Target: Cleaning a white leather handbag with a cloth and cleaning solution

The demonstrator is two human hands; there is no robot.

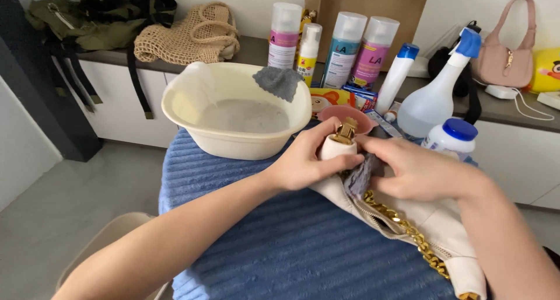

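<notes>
At the grip, left hand [303, 163] clamps the cream handbag [429, 227] by its strap end with gold clasp [345, 131]; right hand [411, 171] pinches a grey cloth [360, 177] against it. Gold chain [408, 230] trails below the right hand. Beyond the hands sits a cream basin [233, 110] on a blue towel [280, 247].

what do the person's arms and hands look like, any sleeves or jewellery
Both arms are bare from the frame edge to the wrist, with no sleeves in view. The left hand and right hand wear no gloves, and no rings, watch or bracelets are visible.

Basin [233, 142] behind handbag [431, 224], on towel [280, 241]
</notes>
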